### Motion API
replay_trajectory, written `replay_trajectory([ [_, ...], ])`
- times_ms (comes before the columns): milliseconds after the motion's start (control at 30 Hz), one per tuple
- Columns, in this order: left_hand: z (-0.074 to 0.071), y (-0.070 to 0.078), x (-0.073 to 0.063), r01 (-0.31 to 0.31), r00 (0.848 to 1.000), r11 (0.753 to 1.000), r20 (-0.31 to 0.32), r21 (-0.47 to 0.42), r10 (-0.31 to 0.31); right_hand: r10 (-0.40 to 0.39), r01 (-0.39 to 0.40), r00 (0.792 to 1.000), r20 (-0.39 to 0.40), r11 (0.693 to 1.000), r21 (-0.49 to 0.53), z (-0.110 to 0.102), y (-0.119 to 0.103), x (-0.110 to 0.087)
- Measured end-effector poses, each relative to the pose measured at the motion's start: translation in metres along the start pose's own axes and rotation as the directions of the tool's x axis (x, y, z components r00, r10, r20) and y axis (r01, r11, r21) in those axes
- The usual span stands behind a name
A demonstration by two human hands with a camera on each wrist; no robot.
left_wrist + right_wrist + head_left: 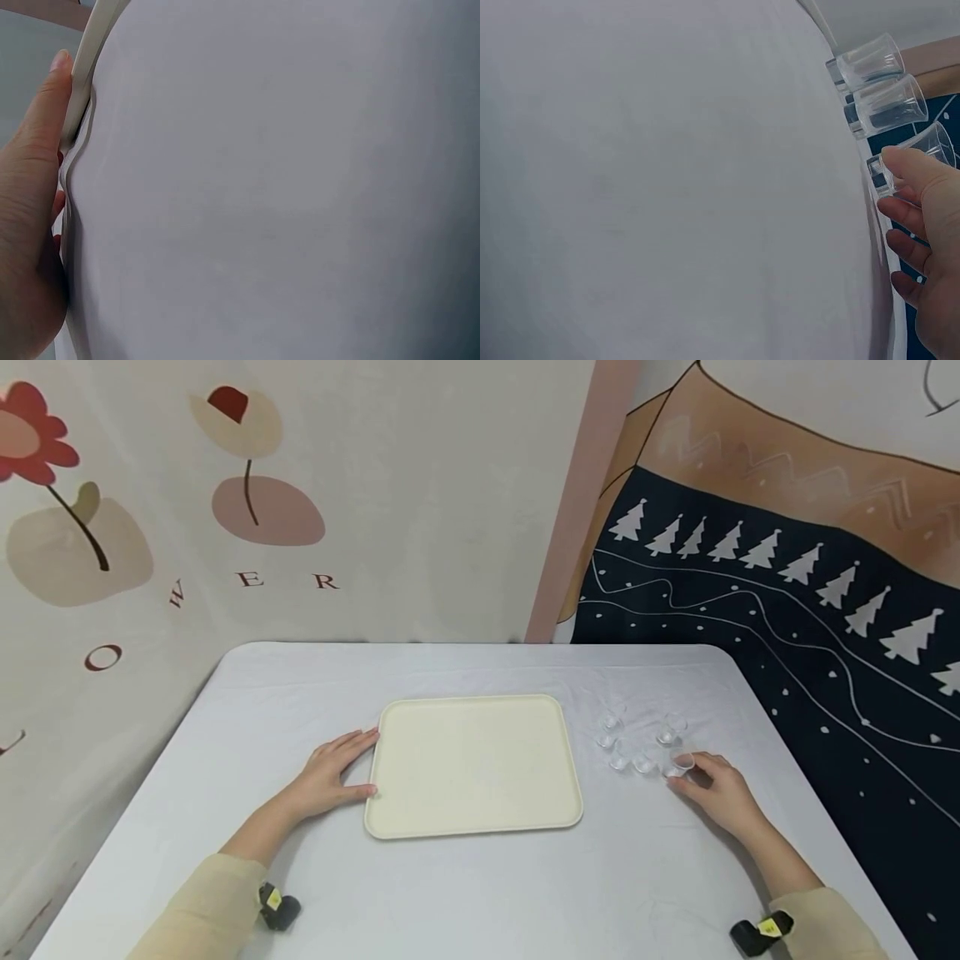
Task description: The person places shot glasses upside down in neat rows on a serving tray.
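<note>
A cream rectangular tray (472, 768) lies flat on the white-covered table. At its left edge rests my left hand (322, 782), with thumb and fingers spread and touching the rim. In the left wrist view the thumb (46, 112) lies against the tray edge (88, 64). To the right of the tray, my right hand (718, 793) pinches a small clear cup (682, 762) between thumb and fingers. In the right wrist view this cup (934, 142) stands upright with its base at the tabletop. Two other clear cups (891, 105) stand beside it.
Several more small clear cups (617, 760) stand in a loose group between the tray and my right hand. The table (480, 893) has a white cloth. Behind it hang a pale flower-printed curtain (420, 502) and a dark tree-patterned cloth (757, 585).
</note>
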State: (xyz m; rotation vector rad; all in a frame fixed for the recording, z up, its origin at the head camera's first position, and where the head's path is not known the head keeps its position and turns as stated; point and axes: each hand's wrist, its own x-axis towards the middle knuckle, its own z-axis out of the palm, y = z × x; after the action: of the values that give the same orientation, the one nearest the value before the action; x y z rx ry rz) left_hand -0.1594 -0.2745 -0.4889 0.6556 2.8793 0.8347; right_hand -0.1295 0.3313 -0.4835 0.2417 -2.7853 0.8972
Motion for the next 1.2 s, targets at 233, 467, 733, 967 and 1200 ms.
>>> replay_trajectory([
  [233,-0.001,0.002,-0.001,-0.013,1.0,1.0,0.001,-0.01,0.013,0.028,-0.027,1.0,-0.015,0.999,0.034,-0.007,-0.011,-0.003],
  [467,-0.001,0.001,-0.001,-0.03,1.0,0.999,-0.004,-0.011,0.03,-0.003,0.005,1.0,-0.027,0.997,0.074,-0.009,-0.03,-0.002],
  [733,0.0,0.002,0.0,-0.03,1.0,0.999,0.005,-0.015,0.03,-0.05,0.057,0.995,-0.084,0.994,0.093,-0.013,-0.063,-0.001],
  [967,0.0,0.001,0.0,-0.044,0.999,0.999,0.001,-0.003,0.044,-0.12,0.14,0.983,-0.141,0.979,0.148,-0.014,-0.088,0.001],
  [1200,0.0,0.0,-0.001,-0.041,0.999,0.999,-0.001,0.003,0.041,-0.186,0.21,0.972,-0.145,0.963,0.168,-0.008,-0.107,0.012],
])
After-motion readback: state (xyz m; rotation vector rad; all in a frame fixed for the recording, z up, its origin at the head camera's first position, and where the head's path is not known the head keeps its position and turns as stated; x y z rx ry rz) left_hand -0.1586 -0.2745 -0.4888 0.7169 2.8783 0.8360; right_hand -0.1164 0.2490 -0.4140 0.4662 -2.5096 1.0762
